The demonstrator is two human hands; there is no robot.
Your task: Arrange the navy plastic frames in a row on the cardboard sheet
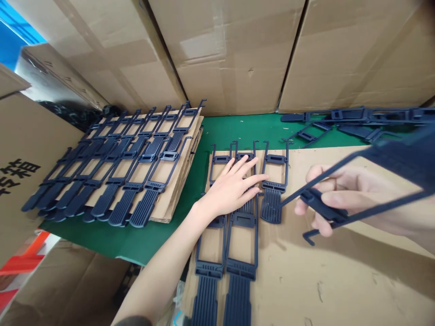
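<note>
My left hand (233,185) lies flat with fingers spread over several dark blue plastic frames laid in rows on a cardboard sheet (326,280). Each frame has a ribbed paddle end and two hooked prongs, like the plastic frame (241,244) just below that hand. My right hand (343,194) pinches the crossbar of another such plastic frame (322,203), lifted above the sheet with its hooks toward the left. That frame's paddle end is blurred at the right edge. Beside my left fingertips rests one more plastic frame (274,181).
At left, layered cardboard (170,199) carries rows of similar frames on the green table (238,129). A loose heap of frames (353,117) lies at the back right. Large cardboard boxes (231,50) line the back, and another box (27,172) stands at the left.
</note>
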